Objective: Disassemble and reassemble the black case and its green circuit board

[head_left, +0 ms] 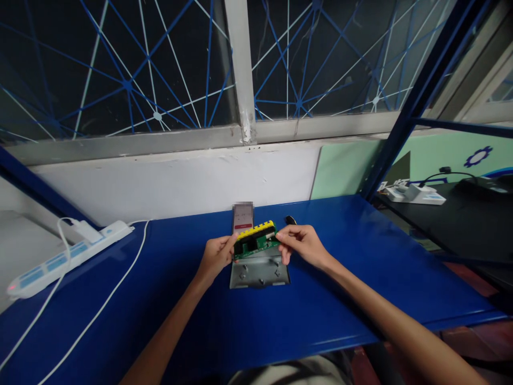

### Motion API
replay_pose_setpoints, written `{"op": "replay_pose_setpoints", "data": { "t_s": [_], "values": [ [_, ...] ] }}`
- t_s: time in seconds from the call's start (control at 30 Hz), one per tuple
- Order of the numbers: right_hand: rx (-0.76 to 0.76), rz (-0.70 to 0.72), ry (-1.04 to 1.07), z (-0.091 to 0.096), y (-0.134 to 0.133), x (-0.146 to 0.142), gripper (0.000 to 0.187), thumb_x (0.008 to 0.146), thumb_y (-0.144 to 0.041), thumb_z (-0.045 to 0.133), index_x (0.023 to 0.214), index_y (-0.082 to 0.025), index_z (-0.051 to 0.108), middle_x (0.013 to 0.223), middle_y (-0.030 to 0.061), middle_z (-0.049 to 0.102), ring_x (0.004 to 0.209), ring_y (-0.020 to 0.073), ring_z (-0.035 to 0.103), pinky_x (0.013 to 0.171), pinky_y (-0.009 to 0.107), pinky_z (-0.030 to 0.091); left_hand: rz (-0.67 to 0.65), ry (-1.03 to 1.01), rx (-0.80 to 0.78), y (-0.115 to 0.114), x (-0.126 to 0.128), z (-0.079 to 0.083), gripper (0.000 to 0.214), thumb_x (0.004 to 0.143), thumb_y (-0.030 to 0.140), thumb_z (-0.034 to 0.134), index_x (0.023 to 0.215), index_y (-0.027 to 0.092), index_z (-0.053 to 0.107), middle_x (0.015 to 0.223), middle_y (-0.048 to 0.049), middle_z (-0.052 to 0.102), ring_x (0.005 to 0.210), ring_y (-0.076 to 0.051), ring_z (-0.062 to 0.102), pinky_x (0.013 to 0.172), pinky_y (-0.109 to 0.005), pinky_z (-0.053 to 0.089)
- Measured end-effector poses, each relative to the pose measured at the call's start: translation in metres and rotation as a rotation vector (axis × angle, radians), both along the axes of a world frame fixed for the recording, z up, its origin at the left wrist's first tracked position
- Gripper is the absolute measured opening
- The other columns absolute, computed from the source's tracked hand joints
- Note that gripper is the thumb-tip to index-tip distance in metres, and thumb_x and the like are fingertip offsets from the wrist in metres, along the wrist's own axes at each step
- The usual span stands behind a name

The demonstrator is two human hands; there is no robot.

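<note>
Between both hands I hold a green circuit board (pixel 260 243) with a row of yellow connectors along its far edge. My left hand (pixel 216 255) pinches the board's left end, and my right hand (pixel 301 243) grips its right end with thumb and fingers. The board is raised and tilted above a dark grey plastic casing (pixel 260 274), which lies on the table with its inside and small posts facing up. Behind the board, a phone (pixel 243 214) with a lit screen is partly covered by it. A small dark object (pixel 290 220) lies just beyond my right hand; its kind is unclear.
The blue table (pixel 160 321) meets a white wall below windows. On the left lies a white power strip (pixel 68 259) with a plugged adapter and a loose white cable (pixel 120 286). To the right, a black table (pixel 449 219) carries another power strip (pixel 417 193) beyond a blue post.
</note>
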State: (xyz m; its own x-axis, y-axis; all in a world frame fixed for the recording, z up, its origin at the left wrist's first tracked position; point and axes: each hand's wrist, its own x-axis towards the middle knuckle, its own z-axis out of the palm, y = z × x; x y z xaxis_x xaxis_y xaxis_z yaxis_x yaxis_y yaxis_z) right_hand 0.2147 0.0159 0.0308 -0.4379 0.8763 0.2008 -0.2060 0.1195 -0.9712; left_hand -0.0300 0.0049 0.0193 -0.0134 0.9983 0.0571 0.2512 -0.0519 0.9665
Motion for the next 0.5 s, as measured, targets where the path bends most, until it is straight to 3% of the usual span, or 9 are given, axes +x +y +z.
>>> {"op": "replay_pose_setpoints", "data": {
  "t_s": [0.3, 0.5],
  "values": [
    [0.003, -0.162, -0.116, -0.01, 0.013, 0.002, 0.05, 0.086, -0.06, 0.052, 0.066, -0.014, 0.057, 0.046, 0.0021, 0.062, 0.038, 0.0137, 0.061, 0.041, 0.023, 0.05, -0.07, -0.011, -0.016, -0.008, 0.001, 0.01, 0.044, 0.08, 0.049, 0.064, 0.055, 0.013, 0.058, 0.045, -0.0022, 0.059, 0.032, -0.007, 0.042, 0.034, -0.018, 0.028],
    [0.009, -0.173, -0.219, -0.031, 0.023, 0.004, 0.052, 0.088, -0.06, 0.047, 0.061, -0.017, 0.053, 0.034, -0.0033, 0.052, 0.025, 0.0091, 0.044, 0.029, 0.018, 0.033, -0.111, -0.044, -0.036, -0.019, 0.012, 0.017, 0.045, 0.074, 0.046, 0.068, 0.048, 0.013, 0.053, 0.038, -0.001, 0.055, 0.028, -0.006, 0.04, 0.031, -0.017, 0.027]
  ]
}}
